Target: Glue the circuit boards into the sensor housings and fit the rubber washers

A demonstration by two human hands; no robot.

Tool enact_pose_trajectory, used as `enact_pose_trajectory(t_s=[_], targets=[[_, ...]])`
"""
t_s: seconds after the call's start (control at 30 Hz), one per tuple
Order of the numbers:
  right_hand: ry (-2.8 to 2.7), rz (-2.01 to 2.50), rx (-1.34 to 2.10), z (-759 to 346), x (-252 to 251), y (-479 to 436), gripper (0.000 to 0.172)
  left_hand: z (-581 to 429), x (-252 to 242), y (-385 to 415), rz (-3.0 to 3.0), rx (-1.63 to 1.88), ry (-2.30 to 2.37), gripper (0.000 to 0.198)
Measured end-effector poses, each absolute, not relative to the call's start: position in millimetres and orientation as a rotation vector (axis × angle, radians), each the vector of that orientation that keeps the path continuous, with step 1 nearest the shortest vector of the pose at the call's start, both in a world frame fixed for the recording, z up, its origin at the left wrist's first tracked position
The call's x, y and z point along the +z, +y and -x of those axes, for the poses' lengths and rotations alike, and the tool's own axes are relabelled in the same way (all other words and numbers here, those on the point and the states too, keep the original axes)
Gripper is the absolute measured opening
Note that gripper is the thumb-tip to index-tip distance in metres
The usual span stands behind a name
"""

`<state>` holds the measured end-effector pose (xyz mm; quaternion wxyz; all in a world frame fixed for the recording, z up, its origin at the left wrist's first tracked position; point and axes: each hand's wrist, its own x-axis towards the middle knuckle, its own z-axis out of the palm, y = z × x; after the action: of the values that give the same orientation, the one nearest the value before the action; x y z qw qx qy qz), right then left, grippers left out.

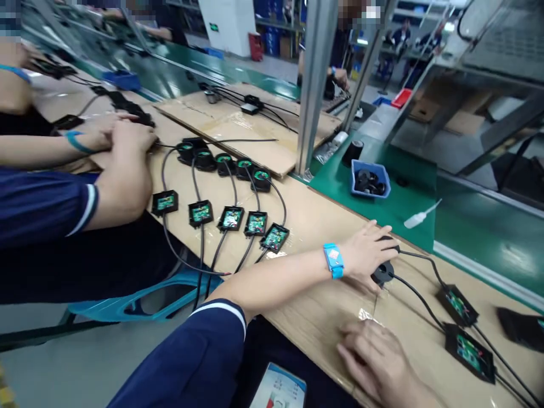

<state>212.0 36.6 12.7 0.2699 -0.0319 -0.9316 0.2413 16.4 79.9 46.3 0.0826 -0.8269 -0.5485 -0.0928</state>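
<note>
My left hand, with a blue wrist strap, lies with fingers stretched flat over two black round parts on the cardboard-covered bench. Black cables run from these parts to small black boxes with green circuit boards at the right. My right hand rests palm down near the bench's front edge, fingers together and flat, beside a scrap of clear film. I see nothing in it.
A co-worker's hands work at the left, near a row of several black boxes with green boards cabled to round parts. A blue bin of black parts, a squeeze bottle and a metal post stand by the green belt.
</note>
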Motion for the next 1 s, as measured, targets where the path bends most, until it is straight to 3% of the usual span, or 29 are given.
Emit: enact_pose_trajectory(t_s=[0.13,0.23,0.33,0.47,0.63,0.73,0.8,0.93,1.0], targets=[[-2.412,0.355,1.650,-191,10,1,0.020,19,70,38,2.305,-0.491,-1.832,0.054],[-2.099,0.593,2.407,-166,4,-30,0.053,91,84,9,2.058,-0.688,-2.134,0.045],[-1.715,0.861,2.753,-126,-9,-68,0.088,183,84,-7,1.746,-0.699,-2.399,0.045],[-1.522,0.987,2.718,-58,-34,-108,0.098,273,68,-10,1.560,-0.518,-2.636,0.046],[-1.336,0.961,2.645,0,-54,-130,0.061,314,43,2,1.627,-0.302,-2.692,0.041],[-1.285,0.977,2.625,5,-61,-134,0.055,325,32,11,1.589,-0.253,-2.695,0.042],[-1.286,0.945,2.628,-1,-61,-133,0.062,333,28,16,1.588,-0.231,-2.698,0.042],[-1.341,0.900,2.566,-26,-51,-123,0.096,348,33,19,1.708,-0.165,-2.715,0.040],[-1.392,0.892,2.484,-43,-41,-114,0.101,352,37,15,1.806,-0.119,-2.726,0.038]])
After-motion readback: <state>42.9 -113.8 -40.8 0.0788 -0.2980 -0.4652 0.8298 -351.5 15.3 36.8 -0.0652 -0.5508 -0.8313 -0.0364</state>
